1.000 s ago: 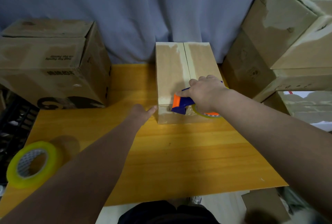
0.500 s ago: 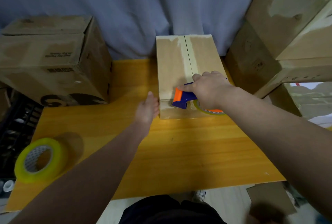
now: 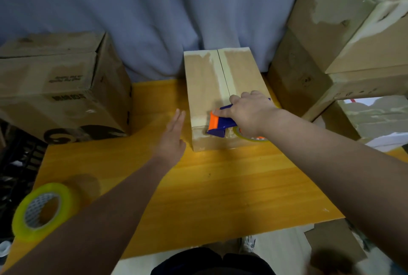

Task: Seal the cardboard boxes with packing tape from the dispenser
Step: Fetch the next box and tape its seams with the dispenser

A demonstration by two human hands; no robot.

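Right hand point(image 3: 249, 112): fingers curled tight round the tape dispenser point(image 3: 219, 124), thumb on its orange front part, knuckles up. Right forearm comes in from 4 o'clock, wrist bent slightly down. The dispenser is blue and orange and sits at the near edge of the cardboard box point(image 3: 205, 80); its nose tips over the box's front top edge, just by the centre seam. Its yellowish roll shows under the wrist.

Left hand point(image 3: 172, 140): fingers straight and pressed together, thumb out to the side, palm down and holding nothing. Fingertips point to 12 o'clock, just beside the box's near left corner; cannot tell if they touch it. Left forearm comes in from 7 o'clock, low over the table point(image 3: 220, 186).

The box stands at 12 o'clock on the yellow table, flaps closed, with a pale strip along the seam.

Spare tape roll point(image 3: 66, 204) lies flat at 8 o'clock. Big carton point(image 3: 55, 89) at 10 o'clock. Stacked cartons point(image 3: 331, 42) at 2 o'clock. Grey curtain point(image 3: 154, 9) behind.
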